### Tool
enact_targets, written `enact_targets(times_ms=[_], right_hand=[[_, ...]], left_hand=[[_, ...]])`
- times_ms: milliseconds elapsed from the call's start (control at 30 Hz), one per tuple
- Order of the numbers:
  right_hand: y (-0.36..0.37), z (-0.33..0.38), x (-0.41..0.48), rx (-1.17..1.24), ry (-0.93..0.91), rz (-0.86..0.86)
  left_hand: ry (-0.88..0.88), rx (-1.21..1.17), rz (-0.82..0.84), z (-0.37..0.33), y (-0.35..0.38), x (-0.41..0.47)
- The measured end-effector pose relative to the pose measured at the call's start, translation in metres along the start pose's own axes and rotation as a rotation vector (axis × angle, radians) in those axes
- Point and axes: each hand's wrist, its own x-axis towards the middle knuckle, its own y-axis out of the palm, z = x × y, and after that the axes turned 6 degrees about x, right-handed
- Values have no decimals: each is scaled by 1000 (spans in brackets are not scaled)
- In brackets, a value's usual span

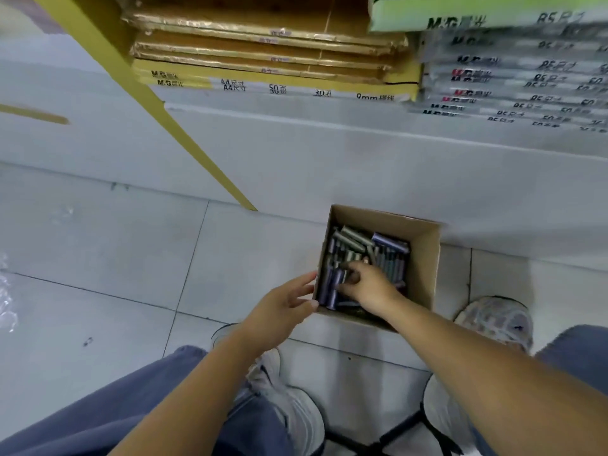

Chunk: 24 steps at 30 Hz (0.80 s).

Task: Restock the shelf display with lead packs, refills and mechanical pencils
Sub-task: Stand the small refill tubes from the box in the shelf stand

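Both hands busy: left hand (283, 307) spread against cardboard box (425, 268), right hand (368, 285) gripping lead packs (390, 243) inside.

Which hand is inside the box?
The right hand, down among the tube packs in the cardboard box; the left hand is outside, at its left wall.

Cool, even light lies flat on the pale tiled floor (98, 258); shadows are soft. Glare glints on gold-wrapped paper packs (263, 37); grey stacked notebooks (510, 77) beside them smear with blur; straight lines bow.
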Motion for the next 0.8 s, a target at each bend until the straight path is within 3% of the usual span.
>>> enact_targets(times_ms=[300, 800], right_hand=[[8, 18, 2, 15, -104, -143], [16, 10, 11, -72, -131, -45]], left_hand=[[21, -8, -11, -6, -8, 4], [-21, -10, -39, 1, -1, -4]])
